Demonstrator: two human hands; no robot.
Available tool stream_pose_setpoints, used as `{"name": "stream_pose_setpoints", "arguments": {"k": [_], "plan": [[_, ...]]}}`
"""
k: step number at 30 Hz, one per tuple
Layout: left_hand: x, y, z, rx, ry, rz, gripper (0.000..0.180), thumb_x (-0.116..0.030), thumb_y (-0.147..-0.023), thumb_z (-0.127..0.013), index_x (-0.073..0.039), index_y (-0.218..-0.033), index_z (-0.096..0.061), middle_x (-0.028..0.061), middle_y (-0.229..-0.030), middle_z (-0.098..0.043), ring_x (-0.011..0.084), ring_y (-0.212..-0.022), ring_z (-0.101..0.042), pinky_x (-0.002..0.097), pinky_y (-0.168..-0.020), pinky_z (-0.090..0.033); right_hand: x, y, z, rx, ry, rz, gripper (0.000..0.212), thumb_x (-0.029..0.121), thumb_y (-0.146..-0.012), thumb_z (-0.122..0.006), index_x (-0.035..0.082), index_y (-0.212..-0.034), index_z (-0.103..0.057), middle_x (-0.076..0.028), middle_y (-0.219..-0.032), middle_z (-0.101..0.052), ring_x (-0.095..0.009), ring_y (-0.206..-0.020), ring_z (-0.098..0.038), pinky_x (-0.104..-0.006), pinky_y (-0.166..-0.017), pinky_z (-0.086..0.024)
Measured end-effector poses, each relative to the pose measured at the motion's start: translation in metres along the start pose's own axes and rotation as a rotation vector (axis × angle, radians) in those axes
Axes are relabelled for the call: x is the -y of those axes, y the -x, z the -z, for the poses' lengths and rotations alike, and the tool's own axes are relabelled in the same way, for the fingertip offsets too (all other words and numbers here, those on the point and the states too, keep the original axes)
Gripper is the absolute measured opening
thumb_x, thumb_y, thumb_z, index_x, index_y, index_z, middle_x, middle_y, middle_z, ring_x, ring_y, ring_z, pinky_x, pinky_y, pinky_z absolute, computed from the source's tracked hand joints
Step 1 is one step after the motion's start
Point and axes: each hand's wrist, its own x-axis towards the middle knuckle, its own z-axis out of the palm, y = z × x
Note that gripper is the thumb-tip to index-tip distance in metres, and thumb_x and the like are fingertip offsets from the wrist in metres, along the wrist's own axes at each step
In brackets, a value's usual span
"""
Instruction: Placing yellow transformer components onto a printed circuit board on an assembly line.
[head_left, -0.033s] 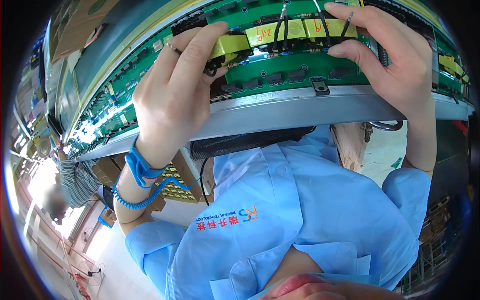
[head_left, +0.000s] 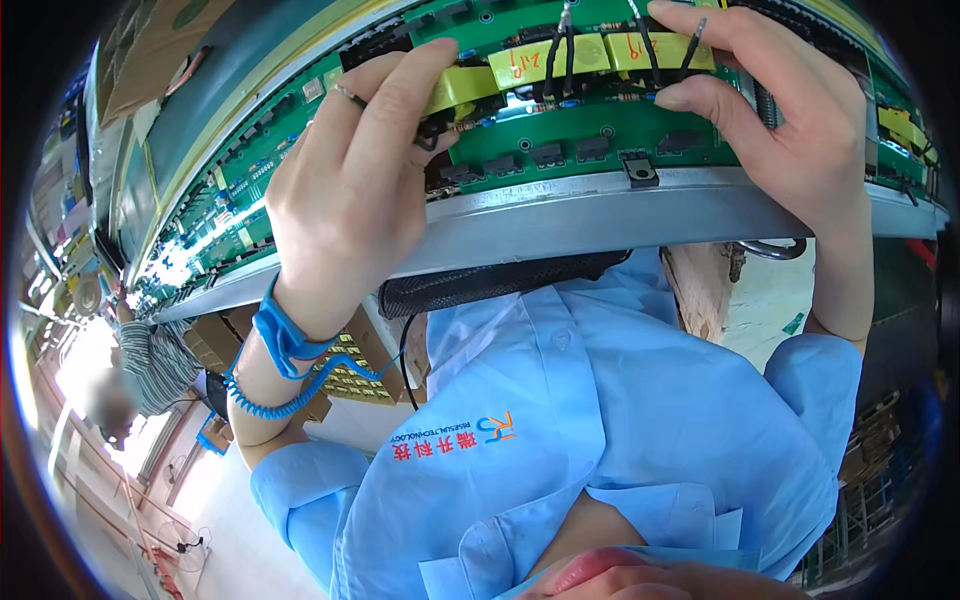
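Three yellow-taped transformers form a row on a green circuit board point(head_left: 570, 130): a left transformer point(head_left: 466, 88), a middle transformer point(head_left: 548, 62) and a right transformer point(head_left: 632, 52). Black-sleeved wire leads point(head_left: 570, 62) with bare silvery ends rise from the row. My left hand point(head_left: 350, 190) curls around the outer end of the left transformer; its fingertips are partly hidden behind the block. With thumb and index finger on opposite long sides, my right hand point(head_left: 780, 110) spans the right transformer, close to a black lead point(head_left: 692, 52).
A metal rail point(head_left: 560, 212) runs along the board's near edge. From my left wristband point(head_left: 283, 330) trails a coiled blue cord point(head_left: 290, 400). A cardboard box point(head_left: 165, 60) stands at the far left; a person in a striped top point(head_left: 160, 365) is farther off.
My left hand and the left transformer have shifted very slightly up and to the right. My right hand stays nearly in place.
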Motion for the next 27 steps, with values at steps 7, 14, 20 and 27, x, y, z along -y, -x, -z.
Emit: {"name": "stream_pose_setpoints", "arguments": {"k": [7, 14, 20, 27], "plan": [[-0.018, -0.005, 0.015, 0.197, -0.085, 0.002, 0.061, 0.018, -0.068, -0.056, -0.009, -0.122, -0.067, 0.0116, -0.111, -0.069, 0.0260, -0.090, -0.070, 0.0322, -0.072, -0.057, -0.011, 0.007, -0.004, -0.029, 0.041, 0.061, 0.039, 0.020, -0.074, -0.084, -0.006, -0.100, -0.069, -0.016, -0.077, -0.068, -0.029, -0.063, -0.067, -0.0329, -0.055, -0.053], [-0.012, -0.004, 0.010, 0.148, 0.028, 0.118, 0.053, 0.013, -0.073, -0.073, -0.006, -0.122, -0.067, 0.0141, -0.110, -0.069, 0.0262, -0.095, -0.069, 0.0332, -0.081, -0.055, -0.014, 0.006, -0.004, -0.046, 0.072, 0.112, 0.038, 0.020, -0.074, -0.084, -0.007, -0.094, -0.068, -0.016, -0.080, -0.068, -0.027, -0.065, -0.066, -0.0318, -0.056, -0.052], [-0.016, -0.002, 0.008, 0.091, -0.166, -0.076, 0.054, 0.015, -0.073, -0.067, -0.009, -0.122, -0.067, 0.0137, -0.107, -0.069, 0.0272, -0.092, -0.070, 0.0337, -0.075, -0.057, -0.013, 0.009, -0.006, -0.079, 0.131, 0.135, 0.040, 0.022, -0.072, -0.085, -0.006, -0.094, -0.068, -0.015, -0.078, -0.067, -0.024, -0.062, -0.064, -0.0295, -0.055, -0.049], [-0.025, 0.003, -0.003, 0.009, -0.249, -0.040, 0.059, 0.016, -0.073, -0.060, -0.012, -0.125, -0.065, 0.0128, -0.101, -0.068, 0.0286, -0.086, -0.069, 0.0357, -0.071, -0.058, -0.012, 0.010, -0.011, -0.131, 0.152, 0.173, 0.037, 0.018, -0.071, -0.085, -0.004, -0.095, -0.068, -0.014, -0.077, -0.067, -0.026, -0.064, -0.065, -0.0311, -0.056, -0.050]]}}
